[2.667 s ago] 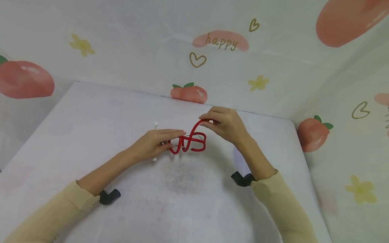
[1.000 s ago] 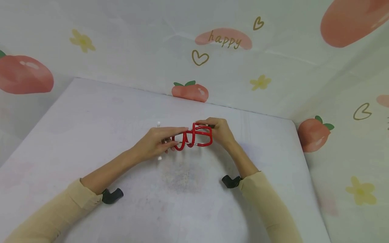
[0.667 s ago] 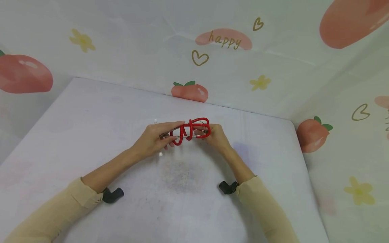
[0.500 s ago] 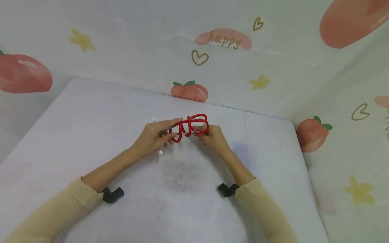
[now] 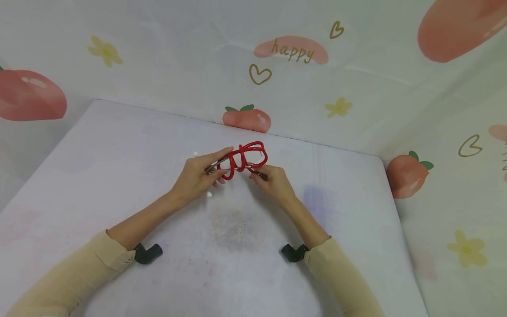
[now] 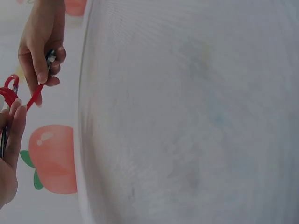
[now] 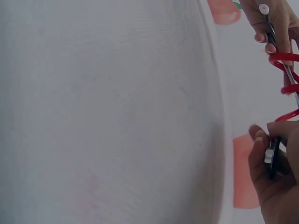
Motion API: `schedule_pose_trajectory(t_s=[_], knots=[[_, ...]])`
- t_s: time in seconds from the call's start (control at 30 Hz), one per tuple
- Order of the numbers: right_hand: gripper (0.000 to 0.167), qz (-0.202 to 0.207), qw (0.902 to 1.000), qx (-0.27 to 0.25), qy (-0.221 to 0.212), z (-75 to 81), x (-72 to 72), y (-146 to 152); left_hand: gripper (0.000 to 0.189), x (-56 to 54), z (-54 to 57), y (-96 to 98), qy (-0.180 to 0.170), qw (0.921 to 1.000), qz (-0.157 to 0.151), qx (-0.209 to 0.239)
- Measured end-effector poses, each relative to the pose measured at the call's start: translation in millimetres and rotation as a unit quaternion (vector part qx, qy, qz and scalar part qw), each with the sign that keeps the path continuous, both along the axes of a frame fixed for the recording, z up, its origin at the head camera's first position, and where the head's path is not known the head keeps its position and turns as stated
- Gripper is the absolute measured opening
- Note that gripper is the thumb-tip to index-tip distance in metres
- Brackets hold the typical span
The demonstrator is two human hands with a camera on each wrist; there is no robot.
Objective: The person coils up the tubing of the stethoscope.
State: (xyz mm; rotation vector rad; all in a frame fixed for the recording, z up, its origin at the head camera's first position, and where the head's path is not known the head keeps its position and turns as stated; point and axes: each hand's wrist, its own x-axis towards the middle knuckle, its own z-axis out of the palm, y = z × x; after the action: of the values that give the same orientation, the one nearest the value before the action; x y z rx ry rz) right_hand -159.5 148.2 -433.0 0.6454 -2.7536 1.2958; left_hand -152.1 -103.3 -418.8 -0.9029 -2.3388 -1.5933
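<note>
A thin bent-metal frame (image 5: 211,168) with white-capped ends is held above the table in my left hand (image 5: 194,174), its thumb and fingers pinching it from both sides. Red cord (image 7: 280,57) winds in loops around the frame's rods and forms a rounded loop at the right end. My right hand (image 5: 275,180) pinches the cord's free end close beside the frame's near right side. At that end, a black and silver end piece (image 7: 274,158) sits inside the curled fingers, partly hidden. One white cap (image 7: 264,8) shows near the left hand in the right wrist view.
The white table (image 5: 190,273) lies beneath both hands, its far edge meeting a printed wall cloth (image 5: 178,66). Black angled pieces (image 5: 148,254) stick out from both sleeve cuffs.
My right hand has brought the cord's end from above the frame, down behind it, and out at its near right side. The frame has tilted and shifted slightly left and away.
</note>
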Motion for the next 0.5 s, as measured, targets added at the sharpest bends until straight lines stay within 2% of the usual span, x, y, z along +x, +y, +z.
schedule_pose_trajectory(t_s=[0.23,0.4,0.5], knots=[[0.017,-0.026,0.9959,-0.066,0.056,-3.3,2.8,2.3,0.062,-2.3,1.4,-4.2,-0.001,1.0,0.008,0.004],[0.023,-0.052,0.989,-0.123,0.064,-3.8,4.8,2.4,0.064,-2.9,3.3,-6.1,-0.009,0.9997,0.016,0.015],[0.023,-0.071,0.986,-0.131,0.074,-3.6,6.2,1.6,0.063,-3.1,3.9,-5.3,-0.017,0.9994,0.017,0.026]])
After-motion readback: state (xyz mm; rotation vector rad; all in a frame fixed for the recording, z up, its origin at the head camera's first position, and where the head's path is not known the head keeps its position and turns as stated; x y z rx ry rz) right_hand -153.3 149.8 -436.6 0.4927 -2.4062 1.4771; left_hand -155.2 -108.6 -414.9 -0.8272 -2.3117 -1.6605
